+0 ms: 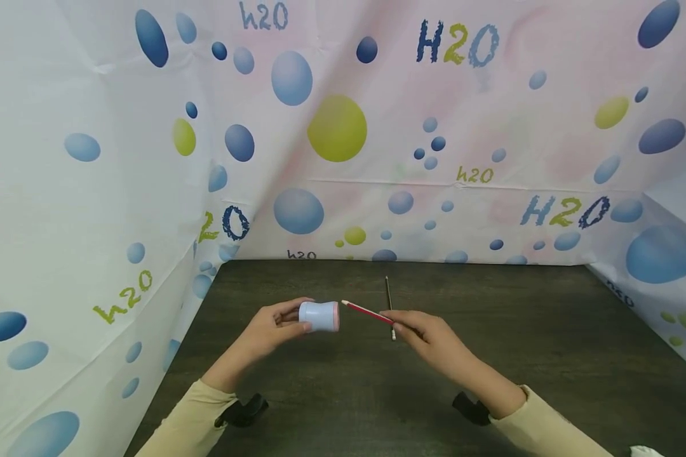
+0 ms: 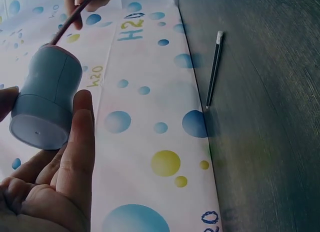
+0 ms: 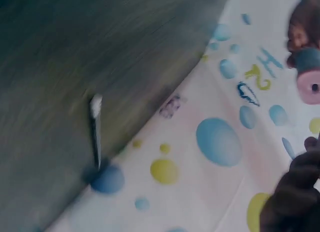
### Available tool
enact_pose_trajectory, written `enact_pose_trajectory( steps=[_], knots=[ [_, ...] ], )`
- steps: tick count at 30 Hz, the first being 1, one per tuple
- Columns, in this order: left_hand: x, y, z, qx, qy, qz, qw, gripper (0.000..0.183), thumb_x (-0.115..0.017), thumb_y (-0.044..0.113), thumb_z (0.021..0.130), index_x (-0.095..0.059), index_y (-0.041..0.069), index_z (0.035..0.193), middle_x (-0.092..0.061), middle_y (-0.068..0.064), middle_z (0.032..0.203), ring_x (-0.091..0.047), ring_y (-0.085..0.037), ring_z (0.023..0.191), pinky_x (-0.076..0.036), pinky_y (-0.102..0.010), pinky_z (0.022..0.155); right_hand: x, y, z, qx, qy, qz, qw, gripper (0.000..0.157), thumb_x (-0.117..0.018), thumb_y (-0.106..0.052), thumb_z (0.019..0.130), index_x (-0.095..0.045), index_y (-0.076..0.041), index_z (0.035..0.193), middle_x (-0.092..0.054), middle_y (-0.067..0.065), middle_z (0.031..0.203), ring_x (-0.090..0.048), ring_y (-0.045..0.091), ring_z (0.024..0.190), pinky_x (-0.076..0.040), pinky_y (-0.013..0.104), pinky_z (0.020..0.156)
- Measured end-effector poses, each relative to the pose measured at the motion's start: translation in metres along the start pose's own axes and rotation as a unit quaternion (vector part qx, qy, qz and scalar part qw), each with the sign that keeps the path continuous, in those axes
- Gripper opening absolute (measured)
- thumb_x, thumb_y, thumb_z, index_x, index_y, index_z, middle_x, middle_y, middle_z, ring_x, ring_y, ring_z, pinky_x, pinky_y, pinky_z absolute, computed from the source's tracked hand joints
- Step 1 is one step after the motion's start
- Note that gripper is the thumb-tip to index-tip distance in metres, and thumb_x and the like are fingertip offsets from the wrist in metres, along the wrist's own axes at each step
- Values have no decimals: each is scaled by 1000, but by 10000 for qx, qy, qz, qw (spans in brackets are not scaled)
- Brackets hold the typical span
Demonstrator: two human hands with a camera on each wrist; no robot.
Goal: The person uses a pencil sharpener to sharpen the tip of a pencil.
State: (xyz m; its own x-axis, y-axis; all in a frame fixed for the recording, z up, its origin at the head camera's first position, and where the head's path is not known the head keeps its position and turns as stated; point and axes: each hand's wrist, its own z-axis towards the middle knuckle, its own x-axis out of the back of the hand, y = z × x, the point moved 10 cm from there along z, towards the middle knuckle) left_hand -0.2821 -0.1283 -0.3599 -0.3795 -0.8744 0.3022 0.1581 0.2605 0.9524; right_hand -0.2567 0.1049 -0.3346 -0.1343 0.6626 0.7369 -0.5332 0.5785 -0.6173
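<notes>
My left hand (image 1: 271, 330) grips a light blue, waisted pencil sharpener (image 1: 318, 316) between thumb and fingers, raised above the table. Its pink end faces right, and a dark round hole shows in that pink face (image 3: 306, 87) in the right wrist view. Between thumb and fingertips my right hand (image 1: 429, 333) pinches a red pencil (image 1: 368, 311). The pencil's pale sharpened end points left at the sharpener's pink end, with a small gap in the head view. Beyond the right hand a black pencil (image 1: 389, 295) with a white eraser end lies on the table.
The dark wooden table (image 1: 331, 400) reaches back to a white sheet (image 1: 480, 114) printed with blue and green dots, which also hangs at both sides. A small white object (image 1: 645, 451) shows at the bottom right edge.
</notes>
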Motion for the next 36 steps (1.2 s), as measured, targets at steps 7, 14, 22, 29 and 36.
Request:
enact_pose_trajectory(
  steps=[7,14,22,29,36],
  knots=[
    [-9,4,1,-126,-269,-121,9995,58,-64,18,96,-44,-11,141,-52,-36,135,-56,-45,126,-59,-41,93,15,-40,-17,2152,1656,-2662,9249,39,-36,-31,108,-73,-22,114,-38,-9,68,-19,0,61,-10,10,51],
    [-34,0,4,-84,-793,-408,9960,61,-63,25,97,-44,-13,140,-55,-35,133,-64,-40,118,-59,-47,92,9,-58,-26,3350,2006,-3318,8587,46,-27,-20,109,-73,-18,111,-40,-5,69,-29,7,60,-8,18,47],
    [-54,4,-5,-211,-1256,-724,9892,59,-65,24,97,-45,-14,138,-58,-38,128,-71,-37,103,-62,-32,81,6,-59,-37,3655,2222,-3491,8337,41,-31,-8,101,-72,-16,102,-45,-3,70,-38,9,57,-13,18,41],
    [-54,26,-16,-1220,-430,786,9885,54,-68,17,92,-50,-5,137,-61,-31,128,-66,-40,113,-60,-26,87,15,-66,-35,3450,2330,-3244,8494,48,-26,-4,95,-73,-16,93,-40,-6,63,-23,5,55,-2,17,51],
    [-63,64,-46,-4063,818,3489,8405,65,-83,6,71,-54,0,129,-72,-15,112,-73,-19,89,-61,-24,75,3,-36,-5,1760,-67,-1434,9739,19,-60,-9,94,-77,-9,103,-63,-7,64,-28,-4,50,-13,12,48]
  ],
)
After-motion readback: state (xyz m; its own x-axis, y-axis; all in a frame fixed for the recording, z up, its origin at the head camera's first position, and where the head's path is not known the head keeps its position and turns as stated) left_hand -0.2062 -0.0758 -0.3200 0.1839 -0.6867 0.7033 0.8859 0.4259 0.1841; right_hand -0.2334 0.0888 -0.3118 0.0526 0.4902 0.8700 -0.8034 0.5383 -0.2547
